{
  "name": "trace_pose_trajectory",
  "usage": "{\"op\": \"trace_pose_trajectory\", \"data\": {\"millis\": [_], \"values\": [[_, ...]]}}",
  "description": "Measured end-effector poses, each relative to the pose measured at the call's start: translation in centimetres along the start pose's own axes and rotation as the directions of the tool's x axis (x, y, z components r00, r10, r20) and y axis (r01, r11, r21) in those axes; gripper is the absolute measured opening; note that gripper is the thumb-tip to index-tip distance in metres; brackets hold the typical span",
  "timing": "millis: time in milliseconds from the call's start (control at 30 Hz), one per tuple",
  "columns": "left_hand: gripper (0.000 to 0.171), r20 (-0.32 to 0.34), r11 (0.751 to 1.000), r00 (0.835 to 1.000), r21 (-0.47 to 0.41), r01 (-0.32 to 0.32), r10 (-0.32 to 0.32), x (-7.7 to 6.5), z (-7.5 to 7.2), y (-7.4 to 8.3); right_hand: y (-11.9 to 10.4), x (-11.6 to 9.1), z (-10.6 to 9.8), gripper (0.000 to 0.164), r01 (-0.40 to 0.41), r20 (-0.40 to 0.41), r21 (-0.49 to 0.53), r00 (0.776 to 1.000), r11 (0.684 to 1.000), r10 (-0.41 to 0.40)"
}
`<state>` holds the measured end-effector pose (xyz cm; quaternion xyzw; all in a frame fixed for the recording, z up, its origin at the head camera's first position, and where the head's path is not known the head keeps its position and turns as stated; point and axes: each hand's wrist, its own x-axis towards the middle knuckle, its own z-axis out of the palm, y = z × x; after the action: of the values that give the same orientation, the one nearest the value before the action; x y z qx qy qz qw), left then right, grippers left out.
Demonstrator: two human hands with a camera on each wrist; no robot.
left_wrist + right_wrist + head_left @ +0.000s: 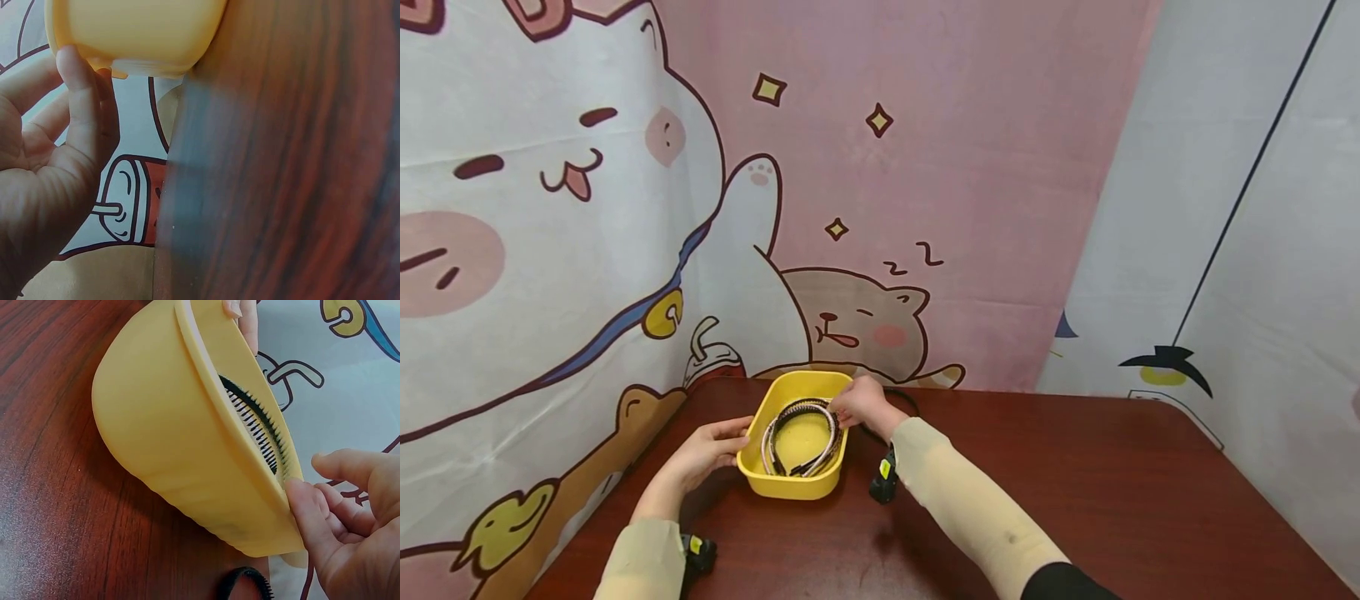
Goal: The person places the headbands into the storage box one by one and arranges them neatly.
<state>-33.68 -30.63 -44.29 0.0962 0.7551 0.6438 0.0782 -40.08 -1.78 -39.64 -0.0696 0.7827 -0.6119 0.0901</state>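
A yellow plastic basin (793,487) stands on the table, holding several headbands (805,407), black and pale, nested in a ring. In the right wrist view, one black headband (255,412) inside shows a row of teeth. My left hand (703,454) grips the basin's left rim; in the left wrist view its thumb lies against the yellow wall (137,31). At the far right rim, my right hand (865,404) pinches the edge with thumb and fingertips, close beside the headbands. Whether those fingertips also touch a headband cannot be seen.
Another black headband (904,395) lies on the dark red wooden table (1037,500), behind the right wrist. A cartoon-printed cloth (985,208) hangs directly behind and to the left of the table. Each wrist carries a small black device (883,479).
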Motion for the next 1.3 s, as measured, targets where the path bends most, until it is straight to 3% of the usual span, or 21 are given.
{"op": "trace_pose_trajectory", "data": {"millis": [333,733,1033,1300], "values": [[0.057,-0.004,1.000,1.000,-0.004,0.005,-0.005,0.0,0.1,0.1,0.2,0.3,-1.0,0.011,-0.011,-0.018,-0.001,1.000,1.000,0.011],[0.058,-0.019,1.000,1.000,0.006,0.014,-0.014,0.0,0.0,0.2,-0.9,0.5,-5.5,0.019,-0.024,-0.052,-0.025,0.998,0.999,0.023],[0.058,0.013,1.000,1.000,0.013,0.000,0.000,-0.3,0.0,0.1,-0.2,0.5,-8.5,0.017,-0.024,-0.099,-0.057,0.995,0.998,0.018],[0.057,0.013,1.000,1.000,0.016,-0.002,0.002,-0.3,0.2,0.2,1.9,0.4,-10.7,0.019,-0.066,-0.186,-0.067,0.981,0.996,0.053]]}}
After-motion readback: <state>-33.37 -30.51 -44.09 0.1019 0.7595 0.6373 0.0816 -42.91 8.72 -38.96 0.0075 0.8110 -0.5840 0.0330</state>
